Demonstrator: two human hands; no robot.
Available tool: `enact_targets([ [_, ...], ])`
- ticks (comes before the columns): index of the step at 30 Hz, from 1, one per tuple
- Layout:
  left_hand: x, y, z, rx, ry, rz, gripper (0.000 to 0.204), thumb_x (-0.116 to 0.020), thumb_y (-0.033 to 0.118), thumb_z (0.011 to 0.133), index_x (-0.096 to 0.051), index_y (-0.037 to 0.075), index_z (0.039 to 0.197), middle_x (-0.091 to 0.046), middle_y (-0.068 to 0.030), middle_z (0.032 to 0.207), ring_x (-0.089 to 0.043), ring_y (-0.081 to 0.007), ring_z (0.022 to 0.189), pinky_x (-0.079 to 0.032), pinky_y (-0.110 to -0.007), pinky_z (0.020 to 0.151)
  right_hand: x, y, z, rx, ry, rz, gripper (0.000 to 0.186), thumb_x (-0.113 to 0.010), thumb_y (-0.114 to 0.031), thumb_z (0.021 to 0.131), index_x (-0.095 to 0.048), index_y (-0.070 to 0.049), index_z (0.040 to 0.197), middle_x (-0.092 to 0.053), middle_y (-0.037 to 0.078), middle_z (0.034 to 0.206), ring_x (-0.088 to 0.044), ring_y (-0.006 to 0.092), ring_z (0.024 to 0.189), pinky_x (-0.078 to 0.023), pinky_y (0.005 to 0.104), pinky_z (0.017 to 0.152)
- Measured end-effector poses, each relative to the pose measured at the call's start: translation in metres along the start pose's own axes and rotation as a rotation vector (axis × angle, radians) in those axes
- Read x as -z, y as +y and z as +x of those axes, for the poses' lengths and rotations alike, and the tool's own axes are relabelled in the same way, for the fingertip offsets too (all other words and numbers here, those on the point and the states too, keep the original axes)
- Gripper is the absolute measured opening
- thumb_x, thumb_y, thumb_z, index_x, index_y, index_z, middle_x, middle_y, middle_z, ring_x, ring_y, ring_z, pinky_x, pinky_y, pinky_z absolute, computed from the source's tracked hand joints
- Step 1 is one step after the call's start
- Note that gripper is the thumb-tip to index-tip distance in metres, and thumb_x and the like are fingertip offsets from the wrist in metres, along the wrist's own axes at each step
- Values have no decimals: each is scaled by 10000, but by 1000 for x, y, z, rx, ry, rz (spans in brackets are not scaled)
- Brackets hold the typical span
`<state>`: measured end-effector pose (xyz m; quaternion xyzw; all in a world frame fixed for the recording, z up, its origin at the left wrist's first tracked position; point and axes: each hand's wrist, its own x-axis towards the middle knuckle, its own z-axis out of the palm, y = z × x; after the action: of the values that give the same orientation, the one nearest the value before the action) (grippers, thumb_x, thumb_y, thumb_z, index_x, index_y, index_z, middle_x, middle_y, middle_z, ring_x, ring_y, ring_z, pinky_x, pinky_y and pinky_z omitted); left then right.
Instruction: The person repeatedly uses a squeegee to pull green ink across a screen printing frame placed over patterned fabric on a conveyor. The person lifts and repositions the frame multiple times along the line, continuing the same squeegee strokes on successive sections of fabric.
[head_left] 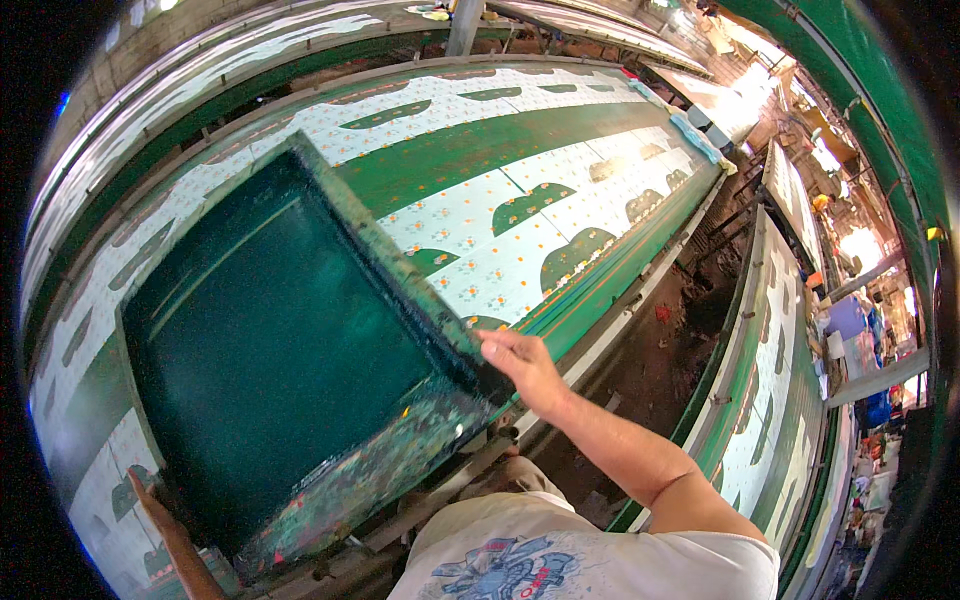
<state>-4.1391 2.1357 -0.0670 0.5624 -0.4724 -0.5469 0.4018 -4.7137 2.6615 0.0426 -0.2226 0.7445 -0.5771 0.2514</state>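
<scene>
A large screen-printing frame (290, 350) with dark green mesh and a paint-stained border is tilted in front of me, over a long green printing table (440, 150). My right hand (525, 370) is closed on the frame's near right corner, thumb and fingers at its rim. At the lower left my left hand (155, 508) is against the frame's left edge, partly hidden by it. White fabric pieces (480, 235) with small orange and grey-blue motifs lie on the table, with curved cut-outs showing green. The frame covers part of them.
A parallel printing table (755, 400) with more white pieces runs along the right, past a dark, dirty aisle floor (650, 340). Further tables (250, 60) stretch behind at the left. A metal post (463, 28) stands at the back. Clutter (870, 480) lies at the far right.
</scene>
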Motion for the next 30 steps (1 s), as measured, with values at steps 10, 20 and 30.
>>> enact_targets([
  [10, -245, 11, -106, -45, -102, -150, 718, -545, 612, 1110, -573, 62, 1571, -748, -116, 1035, -727, -248, 896, -596, -409, 954, 230, 72, 137, -85, 115, -27, 577, -767, -303, 1037, -680, 135, 1402, -762, 190, 1297, -677, 211, 1211, -494, 346, 1094],
  [20, -577, 21, -293, 158, -55, -262, 814, -583, 736, 1042, -735, -37, 1248, -765, -139, 1098, -700, -267, 984, -565, -413, 937, 468, 156, 233, -205, 264, -76, 430, -797, -327, 996, -808, 37, 1223, -812, 126, 1027, -717, 211, 941, -546, 370, 879],
  [30, -661, -50, -328, 107, 66, -221, 940, -669, 733, 1004, -610, -128, 1378, -662, -179, 1275, -618, -280, 1198, -472, -423, 1114, 576, 169, 268, -311, 261, 21, 532, -784, -300, 1006, -730, 101, 1351, -767, 169, 1295, -673, 237, 1235, -460, 374, 1128],
])
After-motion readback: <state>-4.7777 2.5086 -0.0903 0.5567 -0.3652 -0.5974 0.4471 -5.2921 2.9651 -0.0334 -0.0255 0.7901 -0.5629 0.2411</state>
